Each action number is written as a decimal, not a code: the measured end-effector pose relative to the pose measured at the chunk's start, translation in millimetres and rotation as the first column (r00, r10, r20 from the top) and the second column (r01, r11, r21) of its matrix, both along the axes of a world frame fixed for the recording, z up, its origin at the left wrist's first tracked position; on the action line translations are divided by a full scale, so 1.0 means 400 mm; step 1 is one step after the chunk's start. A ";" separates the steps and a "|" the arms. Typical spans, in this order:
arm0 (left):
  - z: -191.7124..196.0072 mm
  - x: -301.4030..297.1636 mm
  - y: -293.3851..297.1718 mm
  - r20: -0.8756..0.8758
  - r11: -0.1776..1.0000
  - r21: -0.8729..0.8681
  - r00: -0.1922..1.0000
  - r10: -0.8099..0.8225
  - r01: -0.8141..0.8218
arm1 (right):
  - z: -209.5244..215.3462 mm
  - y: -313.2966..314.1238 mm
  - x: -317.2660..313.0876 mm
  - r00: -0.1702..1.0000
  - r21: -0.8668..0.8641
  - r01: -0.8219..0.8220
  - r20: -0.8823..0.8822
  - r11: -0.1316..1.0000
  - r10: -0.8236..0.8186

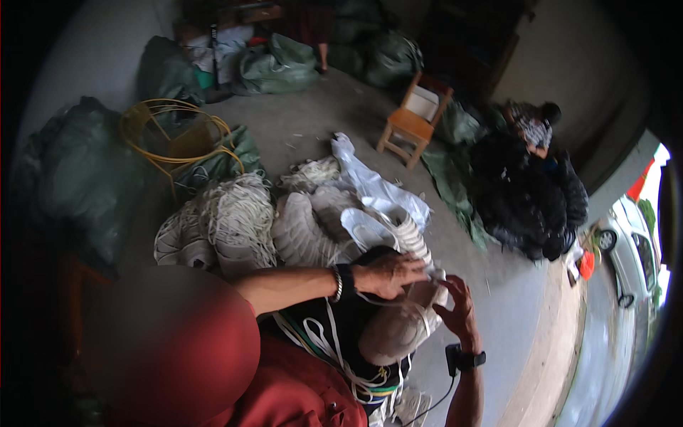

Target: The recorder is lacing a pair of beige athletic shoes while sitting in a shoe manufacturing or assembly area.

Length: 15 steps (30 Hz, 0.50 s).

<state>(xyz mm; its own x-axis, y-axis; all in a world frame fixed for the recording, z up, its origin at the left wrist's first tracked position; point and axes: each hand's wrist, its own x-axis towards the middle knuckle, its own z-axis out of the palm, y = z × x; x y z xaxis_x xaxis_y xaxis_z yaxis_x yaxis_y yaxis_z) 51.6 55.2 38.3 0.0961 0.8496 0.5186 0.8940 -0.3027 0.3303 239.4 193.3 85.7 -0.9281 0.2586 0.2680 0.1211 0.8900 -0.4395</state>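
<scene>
Across my lap lies a bundle of beige, rounded, nested fabric pieces (388,334), whose exact kind I cannot make out. White cords (324,338) trail around it over dark cloth. My left hand (391,275) stretches over the bundle's upper end, palm down with fingers extended. At the same end, my right hand (457,306) curves around the side, thumb and fingers apart, its fingertips close to a pale edge. Whether either hand pinches a cord is not clear. Just beyond my hands is a curved stack of pale nested pieces (407,229).
More corded beige bundles (238,220) are heaped ahead to the left, beside a white plastic sack (377,181). Farther off are a yellow wire coil (178,153), green sacks (78,171) and a wooden chair (413,122). A person (532,128) sits by a black heap (523,196).
</scene>
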 end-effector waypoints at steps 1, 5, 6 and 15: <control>-0.021 -0.008 0.015 -0.047 0.998 0.011 0.997 -0.064 0.065 | 0.010 -0.006 -0.005 0.999 0.059 -0.054 0.005 0.997 0.054; -0.003 -0.035 0.015 -0.098 0.973 -0.158 0.978 -0.185 0.168 | -0.025 0.011 -0.030 0.969 0.110 -0.246 0.015 0.963 0.246; -0.035 -0.040 0.010 -0.118 0.990 -0.040 0.984 -0.136 0.132 | -0.023 0.007 -0.036 0.972 0.114 -0.236 0.044 0.965 0.232; 0.046 -0.048 0.007 -0.126 0.953 -0.227 0.965 -0.232 0.200 | 0.019 0.026 -0.007 0.940 0.028 -0.296 0.186 0.955 0.286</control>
